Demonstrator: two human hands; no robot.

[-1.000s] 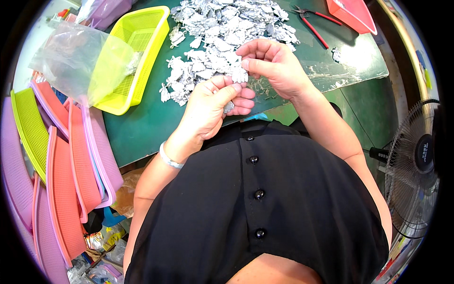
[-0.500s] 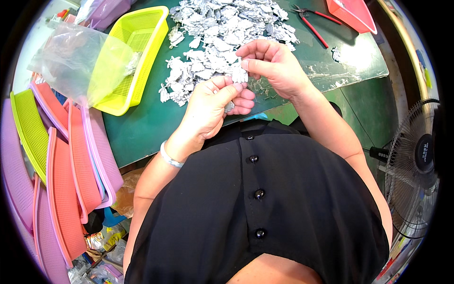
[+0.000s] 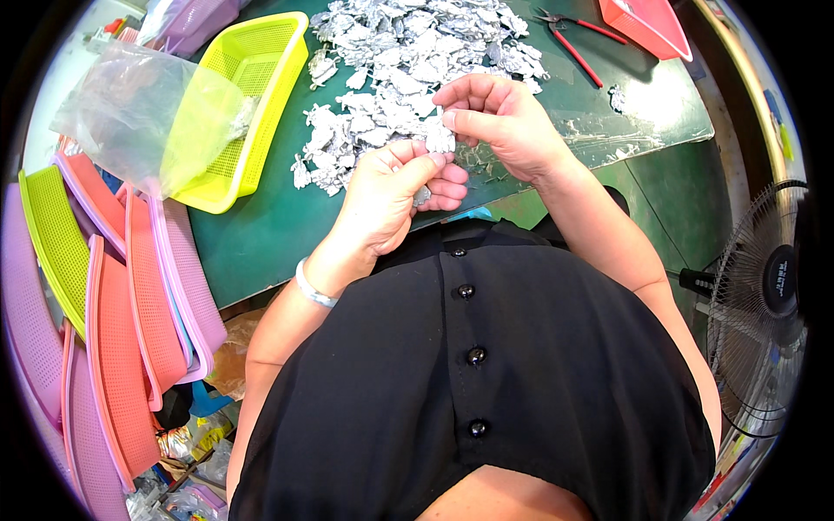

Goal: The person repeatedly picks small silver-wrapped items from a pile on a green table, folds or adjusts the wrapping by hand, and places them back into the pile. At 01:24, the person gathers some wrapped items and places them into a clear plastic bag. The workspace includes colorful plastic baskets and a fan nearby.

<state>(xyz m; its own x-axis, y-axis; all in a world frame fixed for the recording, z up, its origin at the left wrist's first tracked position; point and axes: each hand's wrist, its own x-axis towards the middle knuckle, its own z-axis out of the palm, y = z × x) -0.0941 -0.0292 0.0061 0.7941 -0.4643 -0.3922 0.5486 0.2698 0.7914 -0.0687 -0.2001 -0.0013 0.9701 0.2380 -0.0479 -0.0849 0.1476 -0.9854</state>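
Between my two hands is a small silvery-white metal piece [image 3: 440, 136] with an irregular outline. My left hand [image 3: 393, 187] pinches its lower end with thumb and forefinger. A second small grey piece [image 3: 422, 196] shows among the curled fingers of that hand. At the piece's upper edge, my right hand [image 3: 499, 117] grips with thumb and fingertips. Just beyond both hands, a large heap of similar silvery pieces [image 3: 426, 43] spreads over the green tabletop [image 3: 252, 247]. Their exact shape is too small to make out.
Left of the heap stands a yellow-green basket [image 3: 295, 52] with a clear plastic bag [image 3: 130, 104] over it. Red-handled pliers [image 3: 578, 56] and a pink tray [image 3: 647, 26] lie at far right. Stacked baskets [image 3: 122, 365] fill the left side; a fan [image 3: 760, 304] stands at right.
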